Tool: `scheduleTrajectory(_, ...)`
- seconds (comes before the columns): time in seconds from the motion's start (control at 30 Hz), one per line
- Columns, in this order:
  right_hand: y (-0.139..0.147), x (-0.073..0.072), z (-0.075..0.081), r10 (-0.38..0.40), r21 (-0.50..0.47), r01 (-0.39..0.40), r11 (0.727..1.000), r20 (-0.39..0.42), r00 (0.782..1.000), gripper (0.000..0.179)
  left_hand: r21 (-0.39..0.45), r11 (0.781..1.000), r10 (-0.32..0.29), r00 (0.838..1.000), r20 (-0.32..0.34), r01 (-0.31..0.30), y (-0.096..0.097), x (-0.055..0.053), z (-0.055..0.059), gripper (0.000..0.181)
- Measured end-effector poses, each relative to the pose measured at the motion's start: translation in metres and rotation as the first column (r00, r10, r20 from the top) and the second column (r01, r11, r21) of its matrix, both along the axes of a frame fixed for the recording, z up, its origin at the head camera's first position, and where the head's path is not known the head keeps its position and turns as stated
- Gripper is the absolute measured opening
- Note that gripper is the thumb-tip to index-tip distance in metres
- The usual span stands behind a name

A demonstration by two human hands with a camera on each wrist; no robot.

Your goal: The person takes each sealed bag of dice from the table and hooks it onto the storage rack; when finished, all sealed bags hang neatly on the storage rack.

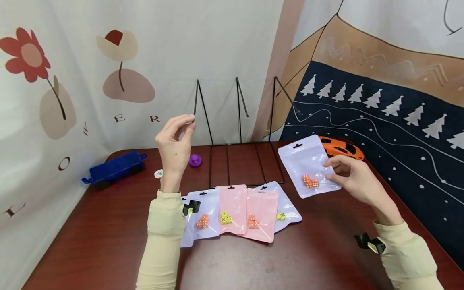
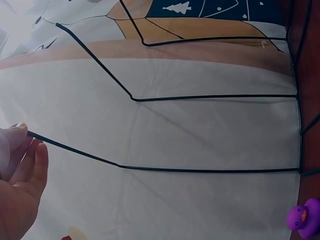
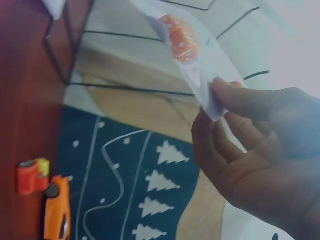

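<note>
My left hand (image 1: 175, 149) is raised behind the row of pouches. In the left wrist view its thumb and fingertips pinch the tip of one arm of a black wire rack (image 2: 215, 96). The rack stands at the back with three bent arms rising from its base. My right hand (image 1: 357, 181) pinches the right edge of a lavender zip pouch (image 1: 306, 161), held tilted in the air right of the rack. Orange dice (image 1: 310, 182) show at its bottom, and a hang slot at its top.
In front of the rack lie overlapping lavender pouches (image 1: 210, 201) and pink pouches (image 1: 232, 197) with orange or yellow dice. A blue toy trailer (image 1: 116, 169) and purple duck (image 1: 195, 160) sit left, an orange toy car (image 1: 340, 148) behind the right hand. Curtains (image 1: 217, 48) border the table.
</note>
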State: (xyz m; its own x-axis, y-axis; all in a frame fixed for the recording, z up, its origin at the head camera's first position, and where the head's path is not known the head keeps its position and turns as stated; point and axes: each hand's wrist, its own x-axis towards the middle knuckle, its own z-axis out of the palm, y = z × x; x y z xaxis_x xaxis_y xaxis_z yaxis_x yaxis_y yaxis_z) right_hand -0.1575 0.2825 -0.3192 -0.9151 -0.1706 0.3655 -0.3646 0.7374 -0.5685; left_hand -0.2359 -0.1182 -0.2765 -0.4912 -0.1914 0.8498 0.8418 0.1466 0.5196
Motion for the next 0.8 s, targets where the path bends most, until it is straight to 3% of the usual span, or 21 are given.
scheduleTrajectory(0.4, -0.019, -0.009, 0.016, -0.062, -0.253, 0.021, 0.967, -0.154, 0.986, 0.031, -0.031, 0.999, 0.036, 0.999, -0.019, -0.036, 0.002, 0.003, 0.001, 0.014)
scheduleTrajectory(0.8, -0.024, -0.022, 0.012, -0.096, -0.312, 0.049, 0.949, -0.139, 0.986, 0.030, -0.043, 0.998, 0.045, 0.998, -0.032, -0.046, 0.003, 0.005, 0.002, 0.014)
